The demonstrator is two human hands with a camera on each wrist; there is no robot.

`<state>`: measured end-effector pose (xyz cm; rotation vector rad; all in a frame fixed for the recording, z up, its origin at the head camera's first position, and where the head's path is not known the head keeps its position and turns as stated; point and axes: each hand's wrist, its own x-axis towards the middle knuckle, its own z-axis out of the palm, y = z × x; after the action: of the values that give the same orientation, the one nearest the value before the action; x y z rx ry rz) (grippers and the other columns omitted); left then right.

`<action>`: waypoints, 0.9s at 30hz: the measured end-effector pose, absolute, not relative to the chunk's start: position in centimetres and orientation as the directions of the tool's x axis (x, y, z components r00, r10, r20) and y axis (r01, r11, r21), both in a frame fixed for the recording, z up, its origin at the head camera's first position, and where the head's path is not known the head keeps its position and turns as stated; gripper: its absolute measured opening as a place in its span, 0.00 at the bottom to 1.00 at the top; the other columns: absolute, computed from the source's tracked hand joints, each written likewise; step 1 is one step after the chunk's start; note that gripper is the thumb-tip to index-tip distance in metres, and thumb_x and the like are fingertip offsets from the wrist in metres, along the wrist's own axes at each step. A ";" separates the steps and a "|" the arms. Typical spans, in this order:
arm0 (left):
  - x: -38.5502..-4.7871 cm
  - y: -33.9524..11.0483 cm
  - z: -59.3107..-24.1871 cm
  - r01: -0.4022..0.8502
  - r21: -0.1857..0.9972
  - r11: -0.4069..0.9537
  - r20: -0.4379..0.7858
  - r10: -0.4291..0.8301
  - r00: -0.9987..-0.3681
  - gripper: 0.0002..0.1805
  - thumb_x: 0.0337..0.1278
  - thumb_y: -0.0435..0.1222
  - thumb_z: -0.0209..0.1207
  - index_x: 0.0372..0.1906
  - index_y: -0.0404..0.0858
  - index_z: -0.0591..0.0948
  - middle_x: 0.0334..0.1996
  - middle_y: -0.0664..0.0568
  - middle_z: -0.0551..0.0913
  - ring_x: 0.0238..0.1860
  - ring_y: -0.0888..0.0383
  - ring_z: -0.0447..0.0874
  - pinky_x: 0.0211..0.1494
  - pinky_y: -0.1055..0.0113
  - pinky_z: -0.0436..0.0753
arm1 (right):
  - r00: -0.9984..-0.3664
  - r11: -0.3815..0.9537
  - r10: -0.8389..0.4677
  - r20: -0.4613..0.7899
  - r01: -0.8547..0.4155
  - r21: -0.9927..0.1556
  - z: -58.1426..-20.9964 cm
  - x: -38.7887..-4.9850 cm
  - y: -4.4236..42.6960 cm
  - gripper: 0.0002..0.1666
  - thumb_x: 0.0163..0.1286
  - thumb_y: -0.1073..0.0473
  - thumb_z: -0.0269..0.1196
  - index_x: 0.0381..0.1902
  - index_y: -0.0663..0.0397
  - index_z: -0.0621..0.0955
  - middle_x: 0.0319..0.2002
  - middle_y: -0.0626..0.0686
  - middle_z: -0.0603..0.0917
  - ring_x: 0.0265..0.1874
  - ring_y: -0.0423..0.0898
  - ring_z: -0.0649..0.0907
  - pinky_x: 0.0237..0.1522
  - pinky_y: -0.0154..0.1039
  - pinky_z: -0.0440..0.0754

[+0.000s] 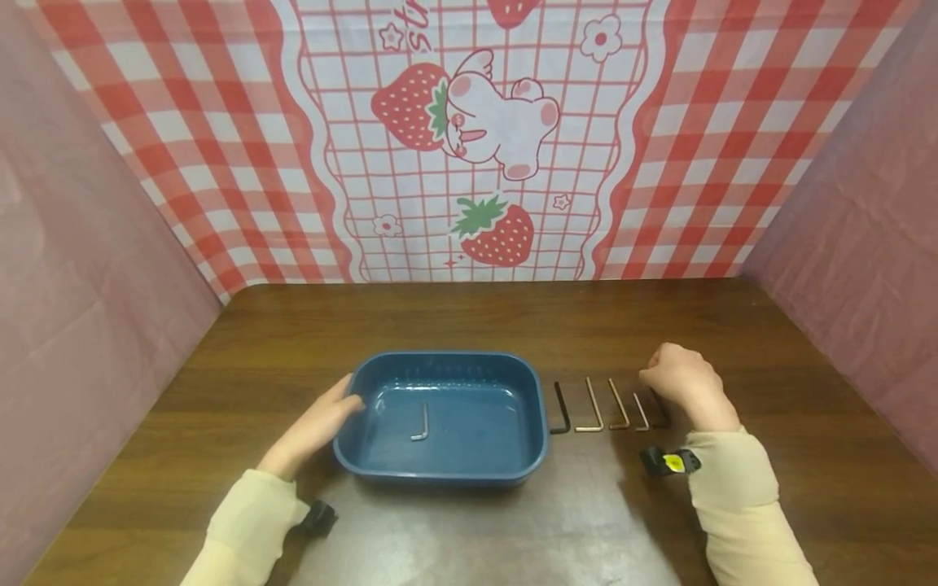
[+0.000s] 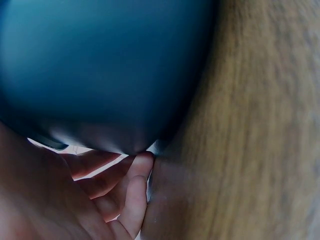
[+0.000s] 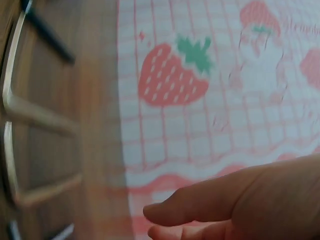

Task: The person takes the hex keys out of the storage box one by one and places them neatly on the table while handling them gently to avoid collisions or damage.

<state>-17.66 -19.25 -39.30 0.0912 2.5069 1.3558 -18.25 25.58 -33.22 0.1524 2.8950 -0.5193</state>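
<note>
A blue rectangular tray (image 1: 440, 476) stands on the wooden table, and one silver hex key (image 1: 424, 423) lies inside it. My left hand (image 1: 320, 419) grips the tray's left side, thumb at the rim; in the left wrist view its fingers (image 2: 135, 200) lie along the outer wall. To the right of the tray several hex keys stand in a row: a black one (image 1: 563, 408), brass-toned ones (image 1: 595, 407), a small silver one (image 1: 641, 412) and a dark one (image 1: 660, 409). Over the row's right end hovers my right hand (image 1: 685, 378), loosely bent, with nothing visible between thumb and fingers.
Behind the table hangs a red-and-white checked cloth (image 1: 469, 228) with strawberry prints. Pink cloth walls (image 1: 95, 285) flank both sides. The brown table (image 1: 469, 313) shows bare wood behind the tray and in front of it.
</note>
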 end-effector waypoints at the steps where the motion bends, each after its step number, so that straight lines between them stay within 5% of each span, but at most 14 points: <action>1: -17.6 -19.3 -39.3 -0.081 0.827 0.556 -0.222 0.190 -0.956 0.35 0.56 0.35 0.44 0.69 0.30 0.49 0.68 0.34 0.53 0.67 0.39 0.53 0.66 0.46 0.57 | -0.977 0.934 0.072 -0.200 0.137 -0.331 -32.9 -18.2 25.0 0.11 0.51 0.55 0.54 0.13 0.49 0.66 0.15 0.46 0.64 0.18 0.44 0.66 0.17 0.37 0.62; 11: -17.7 -19.6 -39.6 -0.071 0.825 0.561 -0.216 0.196 -0.957 0.35 0.57 0.37 0.44 0.69 0.32 0.51 0.68 0.37 0.54 0.68 0.41 0.52 0.67 0.45 0.54 | -1.000 0.916 -0.007 0.017 -0.013 -0.401 -31.8 -17.2 19.8 0.16 0.60 0.52 0.54 0.37 0.60 0.76 0.32 0.58 0.81 0.27 0.51 0.79 0.23 0.44 0.74; 27: -17.8 -19.4 -39.6 -0.063 0.829 0.555 -0.202 0.191 -0.961 0.34 0.55 0.35 0.44 0.68 0.31 0.53 0.67 0.36 0.57 0.66 0.41 0.55 0.66 0.46 0.57 | -0.980 0.836 -0.195 0.035 -0.184 -0.517 -31.8 -18.5 12.0 0.12 0.59 0.53 0.59 0.35 0.57 0.79 0.28 0.51 0.82 0.24 0.43 0.78 0.26 0.37 0.75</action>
<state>-17.81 -19.41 -39.56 0.1063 2.5238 1.3619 -18.48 12.01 -31.79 -0.3090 2.9915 -0.8398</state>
